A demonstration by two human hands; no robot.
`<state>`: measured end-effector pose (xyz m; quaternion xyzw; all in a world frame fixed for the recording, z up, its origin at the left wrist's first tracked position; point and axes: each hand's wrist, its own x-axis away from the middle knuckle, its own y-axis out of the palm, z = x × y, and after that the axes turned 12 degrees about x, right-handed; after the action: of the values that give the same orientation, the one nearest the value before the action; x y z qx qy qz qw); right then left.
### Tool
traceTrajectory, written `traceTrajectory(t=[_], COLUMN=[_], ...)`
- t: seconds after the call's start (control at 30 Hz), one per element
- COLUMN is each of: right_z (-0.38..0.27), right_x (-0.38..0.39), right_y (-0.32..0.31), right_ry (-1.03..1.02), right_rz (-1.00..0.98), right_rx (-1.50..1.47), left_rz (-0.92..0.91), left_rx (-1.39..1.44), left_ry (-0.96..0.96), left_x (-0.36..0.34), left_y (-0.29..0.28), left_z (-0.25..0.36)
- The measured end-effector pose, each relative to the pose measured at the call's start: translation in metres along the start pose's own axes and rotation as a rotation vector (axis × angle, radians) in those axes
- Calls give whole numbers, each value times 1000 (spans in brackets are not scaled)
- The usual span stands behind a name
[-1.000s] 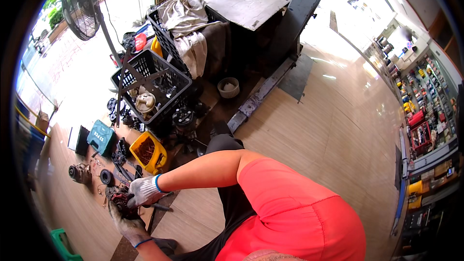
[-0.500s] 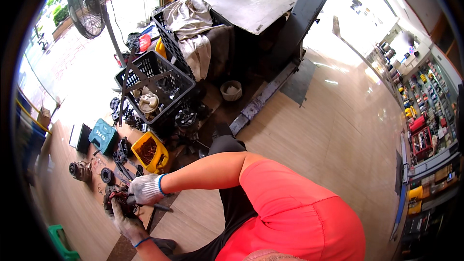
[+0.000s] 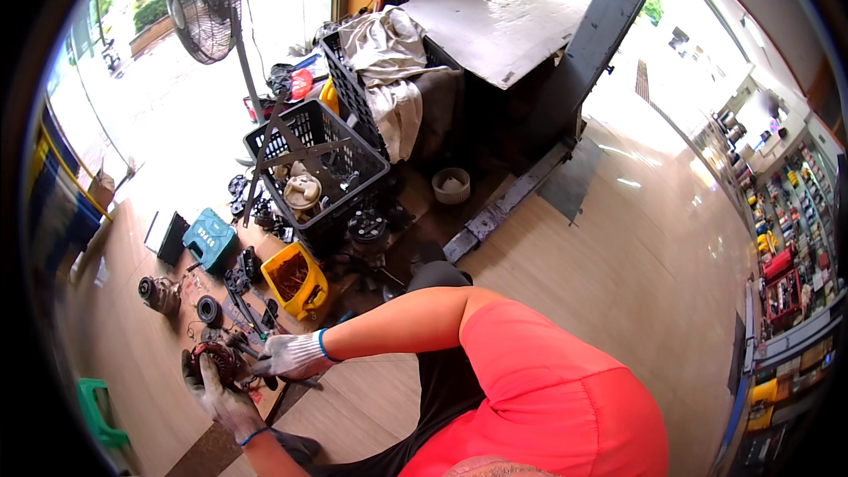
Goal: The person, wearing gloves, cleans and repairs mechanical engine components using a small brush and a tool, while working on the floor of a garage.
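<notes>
My left hand [image 3: 218,393], in a stained glove, is closed round a round dark motor part [image 3: 212,362] with reddish windings at the lower left. My right hand [image 3: 291,356], also gloved, is closed on a dark hand tool at that part's right side; the tool's shape is partly hidden. Above them lie a black pulley-like ring [image 3: 208,309], a metal motor housing [image 3: 159,295] and scattered dark parts [image 3: 238,281] on cardboard. A yellow cut-open container [image 3: 309,293] with rusty bits stands beyond, beside a teal tool case [image 3: 210,238].
Black crates [image 3: 349,185] of parts and rags stand ahead, near a standing fan [image 3: 201,9] and a white board [image 3: 486,22]. A steel lift post [image 3: 605,26] rises right of them. A green stool [image 3: 99,411] is at lower left, stocked shelving [image 3: 795,221] at far right.
The view has shifted, so the surroundings sit further right and lower. My hands are slightly further apart, and more of the reddish face of the held part shows.
</notes>
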<state>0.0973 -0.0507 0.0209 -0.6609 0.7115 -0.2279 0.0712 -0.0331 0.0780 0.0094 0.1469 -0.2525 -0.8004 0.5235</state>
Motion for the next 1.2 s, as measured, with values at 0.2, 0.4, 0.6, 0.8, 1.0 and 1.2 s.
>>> traceTrajectory(t=[0.2,0.4,0.6,0.8,1.0,1.2], right_z=[85,78,65,57,48,122], right_x=[-30,7,86,199,307,477], right_y=[44,33,15,18,-10,-36], right_ry=[-443,-339,-47,-204,358,927], right_rz=[69,-48,-95,81,175,222], right_rx=[307,191,231,445,740,1220], left_rz=[77,63,46,67,-4,-10], left_rx=[-5,82,188,196,222,277], left_ry=[54,36,21,55,-51,-136], left_x=[-12,-9,-15,-14,3,6], left_y=[-14,-15,-15,-10,16,25], left_z=[7,8,-8,-8,3,-17])
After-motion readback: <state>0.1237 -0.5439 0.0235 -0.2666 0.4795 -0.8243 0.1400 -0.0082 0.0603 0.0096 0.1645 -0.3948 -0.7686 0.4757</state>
